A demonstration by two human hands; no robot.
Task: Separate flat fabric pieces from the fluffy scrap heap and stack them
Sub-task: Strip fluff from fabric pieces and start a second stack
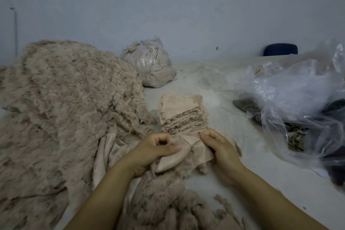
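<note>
Both hands pinch one flat beige fabric piece (183, 152), left hand (152, 150) and right hand (219, 148) at opposite edges. Just beyond sits the frayed stack (182, 112); the fluffy heap (65, 102) sprawls left.

Both hands, left (149, 150) and right (220, 147), and forearms are bare, without sleeves or jewellery.

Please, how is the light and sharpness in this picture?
Head view: dim, bluish, flat light with faint shadows; the clear plastic bag at right shows whitish glare; the wide lens bends the edges; the stack and both hands look fairly sharp, the far wall soft.
</note>
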